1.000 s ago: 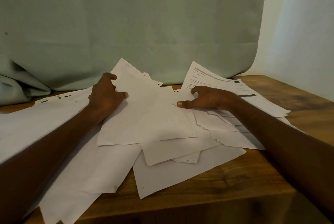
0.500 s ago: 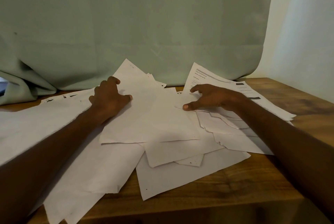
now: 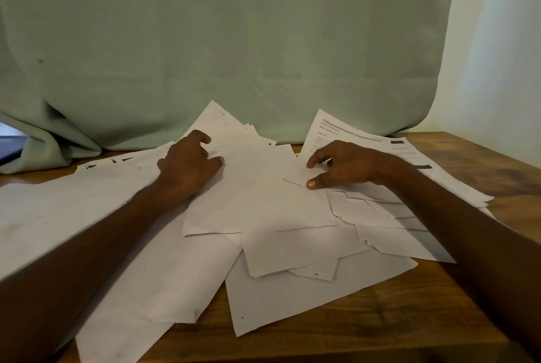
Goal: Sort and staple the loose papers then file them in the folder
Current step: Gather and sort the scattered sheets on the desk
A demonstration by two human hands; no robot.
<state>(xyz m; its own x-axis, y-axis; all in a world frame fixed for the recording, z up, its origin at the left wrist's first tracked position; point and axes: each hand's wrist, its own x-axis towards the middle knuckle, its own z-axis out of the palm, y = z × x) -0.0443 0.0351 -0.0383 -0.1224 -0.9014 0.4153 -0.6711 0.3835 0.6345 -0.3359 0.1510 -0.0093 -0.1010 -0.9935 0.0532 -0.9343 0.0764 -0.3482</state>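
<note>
Several loose white sheets (image 3: 292, 298) lie overlapping on the wooden table (image 3: 409, 318). My left hand (image 3: 187, 166) rests on the left edge of the top blank sheet (image 3: 257, 195), fingers bent and thumb laid across the paper. At the right, my right hand (image 3: 348, 166) sits on the pile with forefinger and thumb spread, both tips pressing a small sheet's corner (image 3: 294, 179). A printed page (image 3: 351, 135) leans behind that hand. Several torn-edged sheets (image 3: 366, 210) lie under my right wrist. I see no stapler and no folder.
A pale green cloth (image 3: 234, 40) hangs behind the table and bunches at the far left. A dark object (image 3: 8, 147) shows beside it. A white wall (image 3: 497, 55) stands to the right. Bare wood shows along the front and right edges.
Both hands stay on the papers. My right forefinger has drawn a little nearer the thumb. The view has drifted slightly.
</note>
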